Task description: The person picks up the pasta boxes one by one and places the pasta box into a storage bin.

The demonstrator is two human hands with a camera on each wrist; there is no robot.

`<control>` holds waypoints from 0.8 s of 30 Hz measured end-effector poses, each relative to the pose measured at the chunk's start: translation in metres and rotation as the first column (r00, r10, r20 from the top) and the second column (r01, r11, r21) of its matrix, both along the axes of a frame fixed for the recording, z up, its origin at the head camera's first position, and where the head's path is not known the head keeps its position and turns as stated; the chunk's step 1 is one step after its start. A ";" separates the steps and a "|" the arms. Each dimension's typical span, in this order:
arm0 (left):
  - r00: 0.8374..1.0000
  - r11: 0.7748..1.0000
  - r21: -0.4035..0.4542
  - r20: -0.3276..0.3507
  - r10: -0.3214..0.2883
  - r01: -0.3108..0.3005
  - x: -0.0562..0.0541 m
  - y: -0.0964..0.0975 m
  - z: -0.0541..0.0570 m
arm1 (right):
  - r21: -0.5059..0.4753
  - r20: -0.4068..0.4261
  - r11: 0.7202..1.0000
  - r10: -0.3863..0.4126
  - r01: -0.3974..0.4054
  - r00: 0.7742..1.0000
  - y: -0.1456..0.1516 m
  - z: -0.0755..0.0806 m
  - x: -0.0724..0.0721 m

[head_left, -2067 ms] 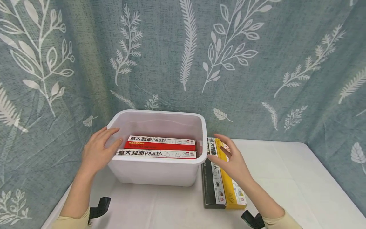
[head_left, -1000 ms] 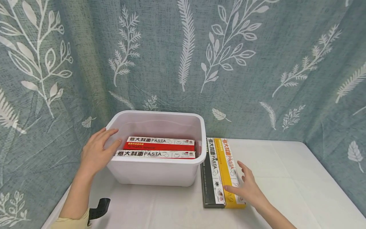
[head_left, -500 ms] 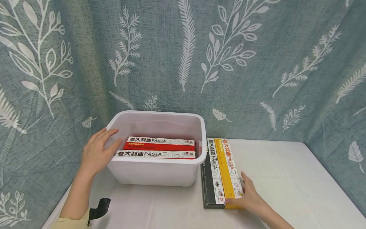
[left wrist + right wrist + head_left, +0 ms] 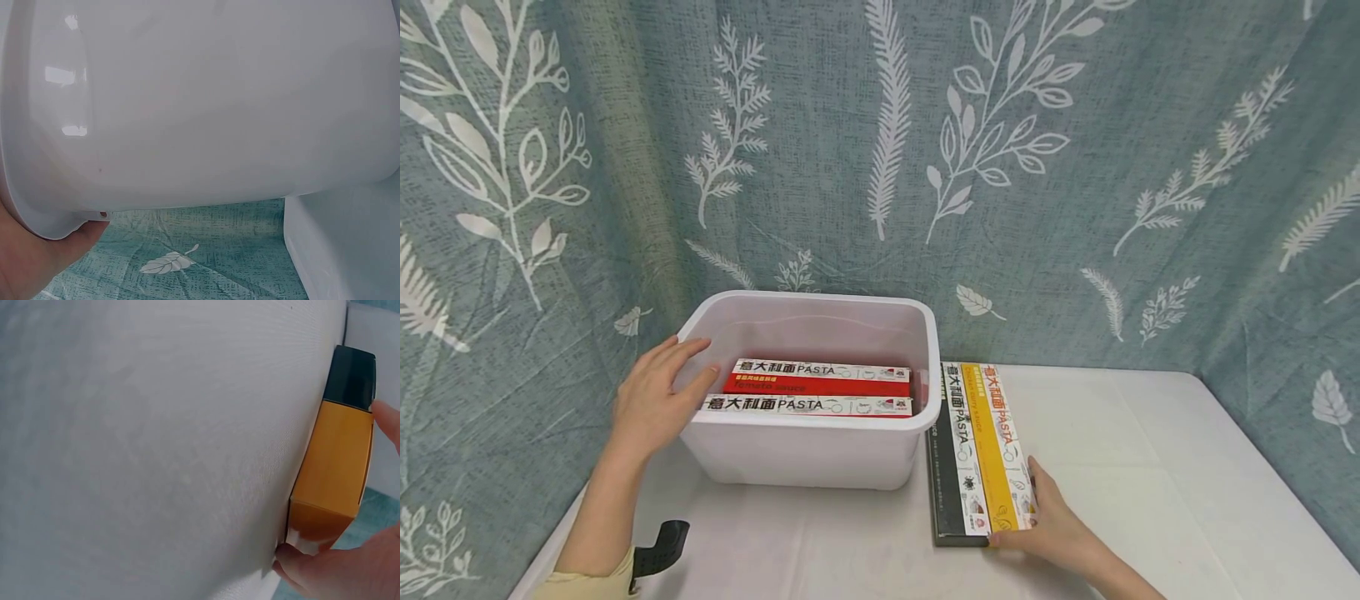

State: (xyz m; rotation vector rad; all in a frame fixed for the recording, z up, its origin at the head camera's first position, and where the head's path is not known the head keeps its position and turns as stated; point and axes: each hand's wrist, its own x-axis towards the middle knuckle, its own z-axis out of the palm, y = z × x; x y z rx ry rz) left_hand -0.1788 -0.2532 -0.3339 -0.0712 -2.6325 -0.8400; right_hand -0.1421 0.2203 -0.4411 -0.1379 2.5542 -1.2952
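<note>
My left hand (image 4: 655, 396) holds the left rim of a white plastic bin (image 4: 805, 454), fingers reaching over the edge; the left wrist view shows the bin's outer wall (image 4: 212, 112) close up. Inside the bin lie two red pasta boxes (image 4: 820, 383), one behind the other. My right hand (image 4: 1048, 525) grips the near end of a yellow pasta box (image 4: 988, 433), thumb at its near left corner and fingers along its right side. The right wrist view has the yellow end of this box (image 4: 331, 456) between thumb and fingers. A black pasta box (image 4: 947, 483) lies flush against its left side.
A white cloth (image 4: 1150, 467) covers the table. Behind and at both sides hangs a blue-green leaf-print curtain (image 4: 820, 167). The bin stands just left of the black box, its right rim overhanging that box's far end.
My right hand has come from the boxes' far end down to the near end of the yellow box and taken hold of it. The left hand stays on the bin rim.
</note>
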 end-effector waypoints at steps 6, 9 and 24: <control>1.000 1.000 -0.003 -0.007 0.008 -0.008 0.001 0.001 0.001 | 0.002 -0.017 1.000 0.021 -0.021 1.000 0.000 -0.001 0.001; 1.000 1.000 -0.004 -0.009 0.011 -0.011 0.001 0.001 0.001 | -0.008 -0.015 1.000 0.020 -0.020 1.000 -0.001 -0.002 0.000; 1.000 1.000 -0.007 0.003 0.017 -0.017 0.001 0.002 0.002 | 0.040 -0.063 0.999 0.012 -0.009 0.998 0.000 0.001 -0.001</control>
